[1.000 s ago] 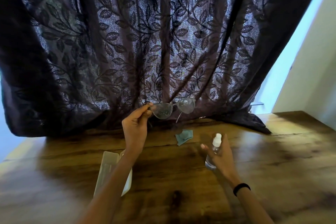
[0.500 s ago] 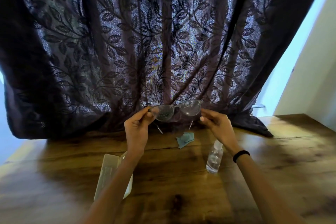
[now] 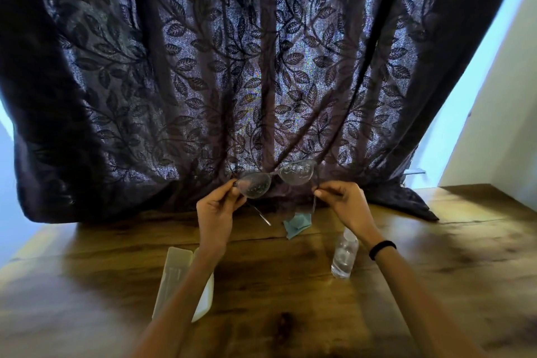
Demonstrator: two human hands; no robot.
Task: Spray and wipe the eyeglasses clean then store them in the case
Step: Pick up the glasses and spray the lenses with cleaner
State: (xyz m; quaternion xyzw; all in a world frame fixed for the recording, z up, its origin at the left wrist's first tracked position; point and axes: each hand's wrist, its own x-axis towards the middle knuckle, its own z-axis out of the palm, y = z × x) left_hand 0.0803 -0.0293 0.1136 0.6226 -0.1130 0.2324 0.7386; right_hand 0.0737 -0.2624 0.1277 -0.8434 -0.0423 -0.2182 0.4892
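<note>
a dark leaf-patterned curtain (image 3: 203, 67) hangs behind a wooden table (image 3: 436, 241), its hem lying on the far edge. both arms reach out over the table. the left hand (image 3: 216, 213) has its fingers curled, thumb and forefinger pinching the left end of the glasses (image 3: 296, 173). the right hand (image 3: 345, 203) is curled too, its fingertips pinching the right end at the hinge. a pale case (image 3: 177, 267) lies open on the table under the left forearm. a clear bottle (image 3: 344, 256) stands upright just beside the right wrist. the glasses are held up off the table, in front of the curtain's lower edge, tilted with the right lens higher. both lenses look hazy and speckled with droplets, and the temples are unfolded, pointing down toward the table. a small blue cloth (image 3: 297, 224) lies crumpled on the table below them. a black band (image 3: 382, 248) circles the right wrist.
</note>
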